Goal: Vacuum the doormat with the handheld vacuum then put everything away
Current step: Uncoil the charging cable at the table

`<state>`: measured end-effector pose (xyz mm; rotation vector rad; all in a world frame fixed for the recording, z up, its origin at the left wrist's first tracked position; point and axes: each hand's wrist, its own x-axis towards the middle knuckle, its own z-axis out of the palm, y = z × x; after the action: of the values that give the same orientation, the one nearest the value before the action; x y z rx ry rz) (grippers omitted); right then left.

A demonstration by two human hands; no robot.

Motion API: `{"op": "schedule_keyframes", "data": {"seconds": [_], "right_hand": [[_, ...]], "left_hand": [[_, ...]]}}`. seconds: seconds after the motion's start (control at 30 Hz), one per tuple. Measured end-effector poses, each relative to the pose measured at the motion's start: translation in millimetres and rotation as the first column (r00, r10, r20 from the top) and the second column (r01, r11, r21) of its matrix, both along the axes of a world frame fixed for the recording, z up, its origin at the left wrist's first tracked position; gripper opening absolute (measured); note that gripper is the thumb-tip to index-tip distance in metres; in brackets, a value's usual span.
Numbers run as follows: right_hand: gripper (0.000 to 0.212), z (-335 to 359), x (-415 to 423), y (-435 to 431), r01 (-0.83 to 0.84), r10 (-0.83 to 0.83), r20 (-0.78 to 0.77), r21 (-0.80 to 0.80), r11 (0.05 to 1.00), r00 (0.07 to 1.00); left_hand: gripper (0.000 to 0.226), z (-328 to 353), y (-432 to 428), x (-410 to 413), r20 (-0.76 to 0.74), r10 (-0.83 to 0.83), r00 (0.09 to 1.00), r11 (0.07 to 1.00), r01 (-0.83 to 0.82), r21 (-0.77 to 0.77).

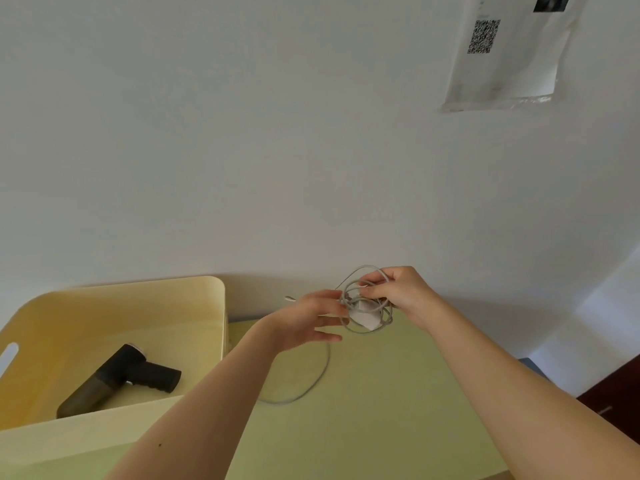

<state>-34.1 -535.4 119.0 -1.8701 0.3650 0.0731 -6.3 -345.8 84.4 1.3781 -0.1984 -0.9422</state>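
Handheld vacuum lies inside the yellow bin at the tabletop's left edge, well left of both hands. Right hand grips the coiled charger cable above the tabletop; left hand, fingers loosely straight, touches the coil.

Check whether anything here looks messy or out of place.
The cable is a loose tangle around the charger in the right hand, not a neat coil, and one long loop sags onto the table. The left hand is open beside it. The vacuum lies in the bin, nothing odd there.
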Motion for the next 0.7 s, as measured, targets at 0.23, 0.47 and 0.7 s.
{"op": "schedule_keyframes", "data": {"seconds": [0.23, 0.47, 0.7], "right_hand": [[0.016, 1.8, 1.6, 6.5, 0.024, -0.019, -0.041, 0.121, 0.992, 0.999], [0.018, 2.6, 7.5, -0.5, 0.229, -0.221, -0.066, 0.173, 0.958, 0.973], [0.024, -11.6, -1.4, -41.1, 0.544, -0.511, -0.199, 0.186, 0.818, 0.836]], "left_hand": [[0.042, -8.5, -10.7, -4.4, 0.251, 0.068, 0.965, 0.994, -0.088, 0.071], [0.040, -14.6, -6.6, 5.1, 0.297, 0.130, 0.946, 0.976, -0.174, 0.129], [0.035, -20.5, 19.3, 18.1, 0.410, 0.185, 0.893, 0.919, -0.305, 0.249]]}}
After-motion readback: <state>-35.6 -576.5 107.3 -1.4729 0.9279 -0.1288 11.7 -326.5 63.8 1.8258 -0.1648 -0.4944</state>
